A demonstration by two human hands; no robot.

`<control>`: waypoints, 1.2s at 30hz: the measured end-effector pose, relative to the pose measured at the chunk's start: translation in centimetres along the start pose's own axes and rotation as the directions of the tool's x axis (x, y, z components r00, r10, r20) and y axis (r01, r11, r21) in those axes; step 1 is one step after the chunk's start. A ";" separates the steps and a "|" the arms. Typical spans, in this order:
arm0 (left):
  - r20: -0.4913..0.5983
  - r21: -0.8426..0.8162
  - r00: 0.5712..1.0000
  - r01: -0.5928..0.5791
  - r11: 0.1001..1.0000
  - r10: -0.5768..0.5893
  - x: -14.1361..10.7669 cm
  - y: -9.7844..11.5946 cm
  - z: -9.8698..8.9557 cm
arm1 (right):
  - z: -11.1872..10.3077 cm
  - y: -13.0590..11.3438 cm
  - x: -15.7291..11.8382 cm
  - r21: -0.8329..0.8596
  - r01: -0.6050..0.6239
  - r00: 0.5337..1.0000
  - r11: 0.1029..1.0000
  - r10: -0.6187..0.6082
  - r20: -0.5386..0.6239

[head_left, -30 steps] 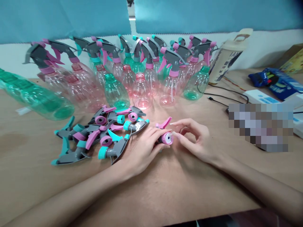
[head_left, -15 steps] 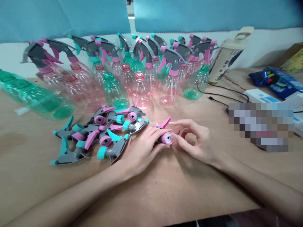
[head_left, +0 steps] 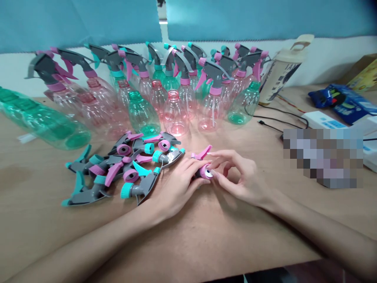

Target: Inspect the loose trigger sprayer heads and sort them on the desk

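My left hand is wrapped round a grey trigger sprayer head with a pink collar and a pink trigger, held just above the table. The collar's open end faces right and shows a white inside with a dark hole. Curled in from the right, my right hand has its thumb and index fingertips at the collar's rim. Whether something small sits between those fingertips is hidden. Left of my hands lies a pile of loose sprayer heads with teal or pink collars.
Behind the pile stand several clear pink and green bottles, some topped with sprayer heads. Green bottles lie at the left. On the right are a cream tumbler, a black cable, a blue packet and a blurred-out object.
My right fingertips have moved slightly left, closing in on the collar and covering part of its opening. My left hand keeps its hold on the sprayer head.
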State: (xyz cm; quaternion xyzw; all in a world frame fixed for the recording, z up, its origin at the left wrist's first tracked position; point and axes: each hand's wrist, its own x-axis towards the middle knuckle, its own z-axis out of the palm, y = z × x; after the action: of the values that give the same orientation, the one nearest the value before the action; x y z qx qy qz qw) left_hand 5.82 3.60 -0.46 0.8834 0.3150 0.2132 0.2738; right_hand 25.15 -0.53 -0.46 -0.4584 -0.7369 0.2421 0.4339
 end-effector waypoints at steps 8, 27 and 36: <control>0.000 0.000 1.000 -0.016 1.000 0.016 0.0 0.0 0.1 | -0.3 0.4 0.1 0.007 0.051 0.998 0.999 -0.051 0.035; -0.004 0.000 0.998 -0.062 0.998 0.062 0.1 -0.1 0.2 | -1.5 0.2 0.7 -0.134 0.069 0.986 0.989 -0.047 0.161; 0.007 0.030 0.999 -0.050 0.998 0.050 0.2 -0.2 0.2 | -0.6 0.9 0.0 -0.153 0.116 0.990 0.981 -0.102 0.094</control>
State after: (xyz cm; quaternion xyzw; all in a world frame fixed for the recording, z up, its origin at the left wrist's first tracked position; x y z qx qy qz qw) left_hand 5.99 3.82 -0.66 0.8957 0.2950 0.2124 0.2561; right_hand 26.08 -0.16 -0.80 -0.4396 -0.7957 0.1780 0.3767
